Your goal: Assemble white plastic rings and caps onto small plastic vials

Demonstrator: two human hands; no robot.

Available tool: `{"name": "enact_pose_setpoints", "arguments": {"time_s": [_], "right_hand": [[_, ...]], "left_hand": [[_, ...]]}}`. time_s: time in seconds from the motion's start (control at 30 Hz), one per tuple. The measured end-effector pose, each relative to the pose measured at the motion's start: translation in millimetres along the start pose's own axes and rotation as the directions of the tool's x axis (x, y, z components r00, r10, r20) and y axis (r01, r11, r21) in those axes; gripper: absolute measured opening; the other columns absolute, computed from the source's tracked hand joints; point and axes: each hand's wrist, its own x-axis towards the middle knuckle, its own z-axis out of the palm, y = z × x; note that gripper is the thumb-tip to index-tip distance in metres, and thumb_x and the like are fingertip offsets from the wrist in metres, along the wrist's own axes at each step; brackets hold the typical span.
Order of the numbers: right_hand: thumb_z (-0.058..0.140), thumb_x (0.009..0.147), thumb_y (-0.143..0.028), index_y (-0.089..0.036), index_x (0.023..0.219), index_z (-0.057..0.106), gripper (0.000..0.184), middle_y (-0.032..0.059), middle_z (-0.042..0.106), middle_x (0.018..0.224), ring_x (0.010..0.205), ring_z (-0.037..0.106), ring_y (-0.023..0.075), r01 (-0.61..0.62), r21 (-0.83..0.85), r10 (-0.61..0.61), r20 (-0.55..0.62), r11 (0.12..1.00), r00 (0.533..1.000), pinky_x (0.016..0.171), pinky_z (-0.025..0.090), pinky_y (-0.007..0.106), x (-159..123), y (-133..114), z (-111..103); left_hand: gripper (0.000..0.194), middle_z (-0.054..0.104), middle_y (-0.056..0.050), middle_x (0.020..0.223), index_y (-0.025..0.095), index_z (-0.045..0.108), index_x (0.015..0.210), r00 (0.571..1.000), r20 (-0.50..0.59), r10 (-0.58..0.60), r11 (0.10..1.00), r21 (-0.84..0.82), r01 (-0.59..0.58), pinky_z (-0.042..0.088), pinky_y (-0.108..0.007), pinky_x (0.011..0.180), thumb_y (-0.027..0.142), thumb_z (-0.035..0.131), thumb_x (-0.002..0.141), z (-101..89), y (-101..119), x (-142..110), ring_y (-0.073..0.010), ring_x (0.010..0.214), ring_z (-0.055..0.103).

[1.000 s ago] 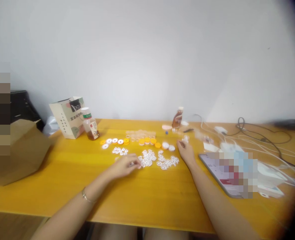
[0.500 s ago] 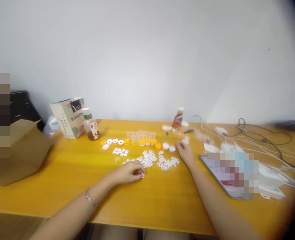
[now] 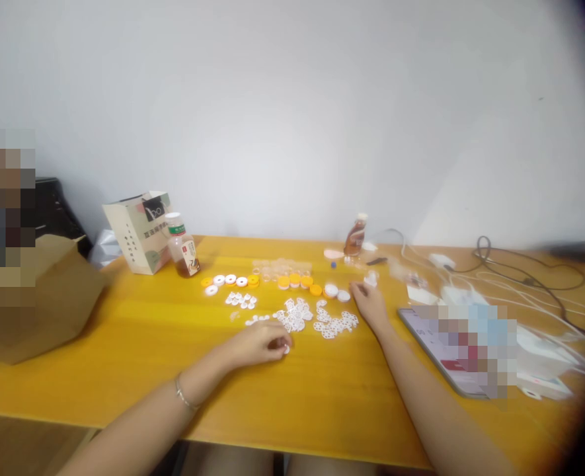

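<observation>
Pinching, entry one: left hand [image 3: 260, 343], at eight o'clock from the central heap of white openwork pieces [image 3: 295, 315], the wall being twelve. Grip almost closed, fingertips on a small white piece [image 3: 286, 350]; contact with the bench [image 3: 272, 410] is unclear. A fingertip hold presumably suits something so slight.

Entry two: right hand [image 3: 370, 305], three o'clock, fingers curled near the white rounds [image 3: 343, 296]; I cannot tell how closed this grip is or whether it has hold of anything.

Entry three: second heap [image 3: 336, 324], openwork, three o'clock; white knobs [image 3: 241, 301], toward ten; orange and white discs [image 3: 230, 280], ten; orange-topped rounds [image 3: 295, 281], twelve, clear cups [image 3: 282, 268] just beyond. Like lies with like, seemingly to keep kinds apart.

Surface: smooth, yellow-brown. Larger goods sit outward, probably sparing the middle for small parts: green-banded bottle [image 3: 183, 254] before printed bag [image 3: 136, 238], ten; brown bottle [image 3: 355, 237], one; white adapter [image 3: 441, 262], two; tablet [image 3: 424, 337], toward four; brown paper bag [image 3: 59, 311], nine.

Room: plain pale wall [image 3: 292, 132], twelve; dark chair-like shape [image 3: 51, 205], ten.
</observation>
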Motion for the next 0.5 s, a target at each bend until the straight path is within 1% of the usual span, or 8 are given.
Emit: {"name": "enact_pose_setpoints", "arguments": {"time_s": [0.2,0.5], "right_hand": [[0.047,0.072,-0.03,-0.013,0.08,0.063,0.024,0.0093,0.067,0.084,0.08,0.061,0.0199,-0.003,-0.007,0.003,0.006,1.0,1.0,0.074,0.044,0.029,-0.5,-0.9,-0.3],[0.047,0.071,-0.03,-0.013,0.08,0.063,0.025,0.0093,0.067,0.083,0.078,0.06,0.02,-0.007,-0.008,0.007,0.007,1.0,1.0,0.072,0.044,0.029,-0.5,-1.2,-0.2]], "left_hand": [[0.015,0.058,-0.002,0.078,0.017,0.058,0.083,0.999,0.029,0.033,0.999,-0.009,-0.033,0.039,-0.018,0.064,0.013,0.049,0.072,0.1,-0.7,-0.6,-0.0102,0.07,0.051],[0.015,0.058,-0.002,0.077,0.018,0.058,0.084,0.999,0.018,0.04,0.999,0.023,-0.041,0.038,-0.019,0.064,0.013,0.049,0.072,1.3,-1.8,-0.4,-0.0109,0.07,0.05]]}}
